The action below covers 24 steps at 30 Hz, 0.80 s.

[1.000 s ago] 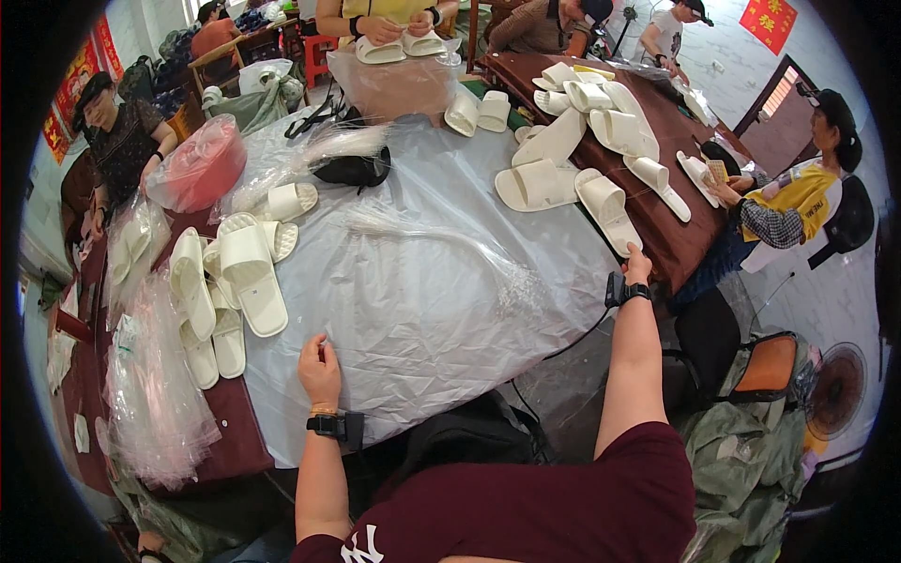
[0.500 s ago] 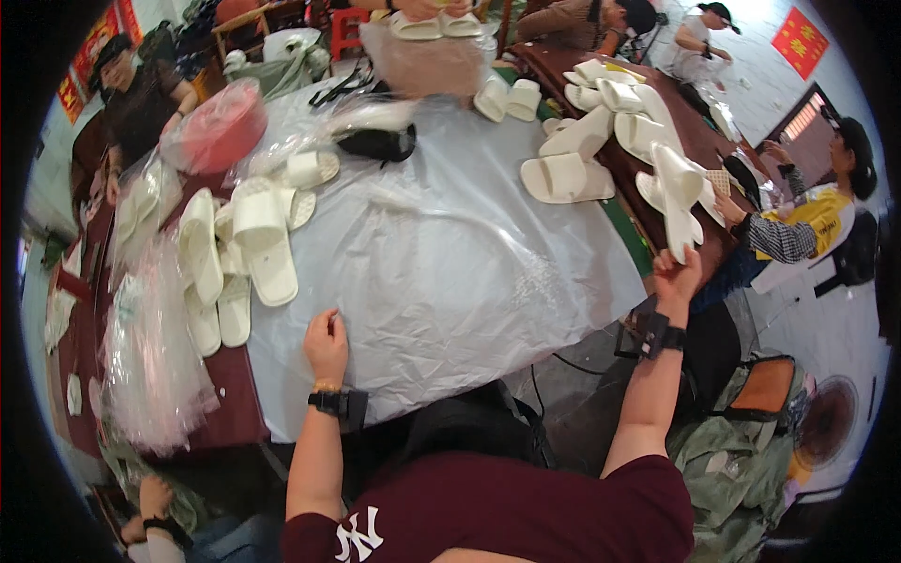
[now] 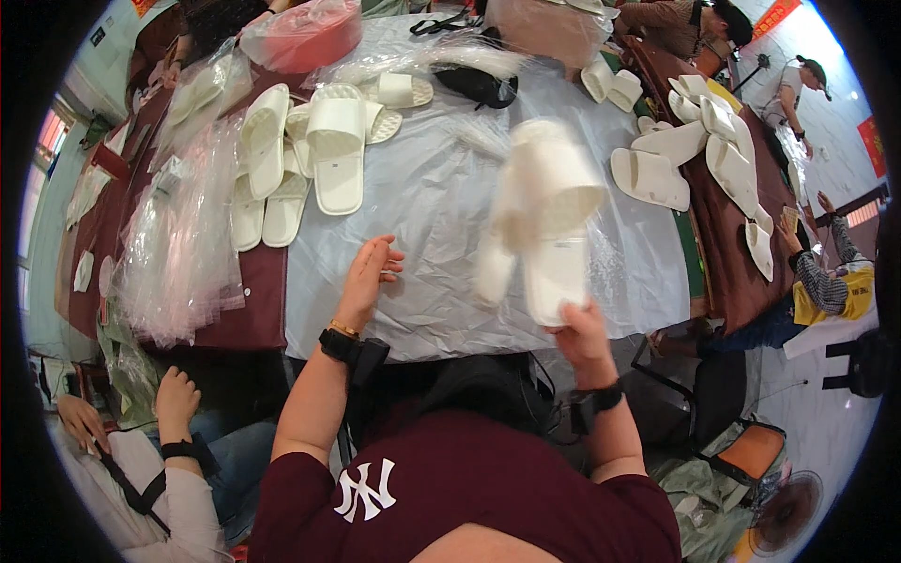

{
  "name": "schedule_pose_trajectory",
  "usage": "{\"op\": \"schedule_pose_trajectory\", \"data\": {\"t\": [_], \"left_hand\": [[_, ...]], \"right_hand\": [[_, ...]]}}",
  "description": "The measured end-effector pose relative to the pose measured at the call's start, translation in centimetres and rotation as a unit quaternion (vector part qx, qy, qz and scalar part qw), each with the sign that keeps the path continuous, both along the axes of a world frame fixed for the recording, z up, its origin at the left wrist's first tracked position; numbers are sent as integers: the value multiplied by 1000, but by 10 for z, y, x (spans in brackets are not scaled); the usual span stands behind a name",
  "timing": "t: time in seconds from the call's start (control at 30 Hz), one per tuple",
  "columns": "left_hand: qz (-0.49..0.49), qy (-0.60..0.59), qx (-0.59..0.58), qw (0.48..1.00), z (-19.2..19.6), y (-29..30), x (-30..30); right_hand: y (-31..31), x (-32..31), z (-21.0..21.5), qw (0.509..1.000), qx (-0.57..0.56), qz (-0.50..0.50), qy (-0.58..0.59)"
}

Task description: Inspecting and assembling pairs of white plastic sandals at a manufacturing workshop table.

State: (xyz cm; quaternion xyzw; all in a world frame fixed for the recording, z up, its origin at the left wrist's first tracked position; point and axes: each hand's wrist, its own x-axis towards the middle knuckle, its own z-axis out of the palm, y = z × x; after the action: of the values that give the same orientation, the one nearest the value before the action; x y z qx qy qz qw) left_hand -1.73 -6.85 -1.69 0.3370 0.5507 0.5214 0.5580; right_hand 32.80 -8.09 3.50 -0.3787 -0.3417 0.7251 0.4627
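Note:
A pair of cream slide slippers [image 3: 556, 253], blurred by motion, is held up over the grey plastic sheet [image 3: 422, 310]. My right hand [image 3: 584, 338] pinches the heel end of one of them; the second slipper shows partly behind it. My left hand [image 3: 370, 277] is over the sheet, palm facing inward, fingers apart with nothing in them. Beyond it to the left lies a heap of cream slippers [image 3: 339, 164], some overlapping.
Clear plastic bags [image 3: 183, 253] hang over the table's left edge. A pink roll in plastic [image 3: 305, 36] and a black pouch [image 3: 479, 86] lie at the back. More slippers [image 3: 649, 176] sit at right. Co-workers surround the table; a black-framed chair [image 3: 699, 394] stands at right.
My right hand has come from the right-hand table toward the middle, bringing the slippers with it. My left hand has unfolded its fingers. The view has shifted too.

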Motion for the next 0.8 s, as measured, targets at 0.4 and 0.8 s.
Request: {"op": "schedule_pose_trajectory", "data": {"t": [0.4, 0.8], "left_hand": [[32, 89, -22, 995, -14, -8, 3], [120, 250, -53, 959, -1, 7, 10]], "right_hand": [[80, -62, -49, 879, 197, 21, -434], [132, -131, -45, 711, 179, 30, -679]]}}
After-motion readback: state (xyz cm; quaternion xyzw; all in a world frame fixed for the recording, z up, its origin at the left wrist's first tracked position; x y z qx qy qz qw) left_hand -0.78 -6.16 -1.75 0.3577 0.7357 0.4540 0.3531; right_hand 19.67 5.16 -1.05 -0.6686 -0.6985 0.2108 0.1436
